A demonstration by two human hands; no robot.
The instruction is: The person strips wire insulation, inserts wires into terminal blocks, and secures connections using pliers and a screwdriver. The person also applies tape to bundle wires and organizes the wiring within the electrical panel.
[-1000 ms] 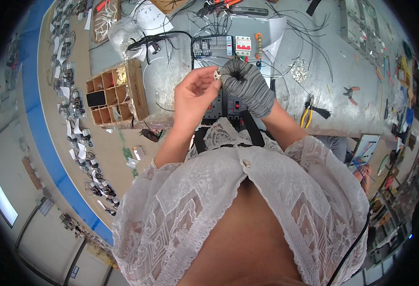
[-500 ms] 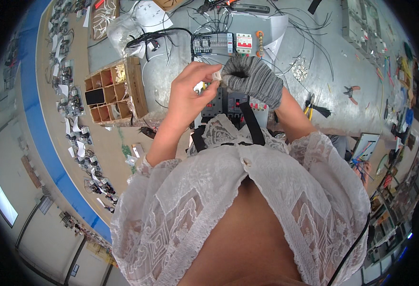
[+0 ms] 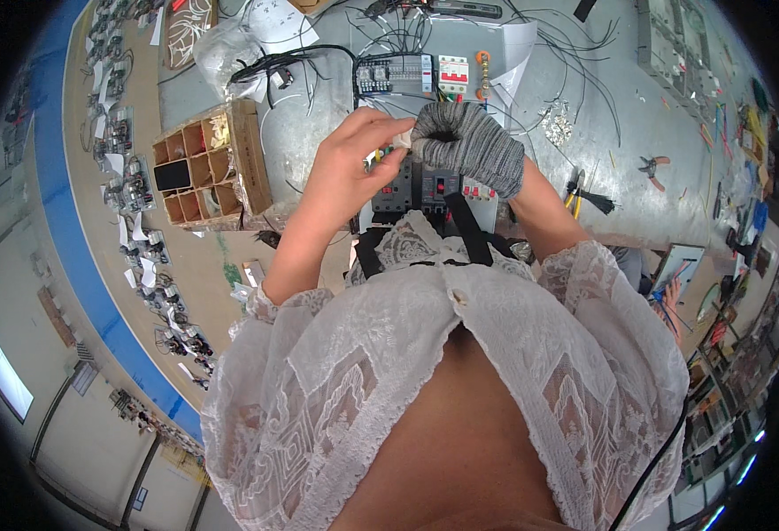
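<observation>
**Now pinching: small white piece goes between bare fingertips**

Now the left hand (image 3: 354, 168) sits lower than half a second ago, when its fingers were spread and lifted above the glove. They have come together: thumb and forefinger close on a small white piece (image 3: 402, 138), right against the knuckles of the gloved right hand (image 3: 469, 146). Judgement: the grasp is re-set, so fine work on the piece can go on.

The right hand is balled into a fist in its grey knit glove; whether it grips anything inside, I cannot tell. The piece lies at the left fingertips, touching the glove's edge, above the black breakers (image 3: 425, 190) on the grey panel (image 3: 319, 133). The wooden compartment box (image 3: 208, 164) stands well to the left.
</observation>
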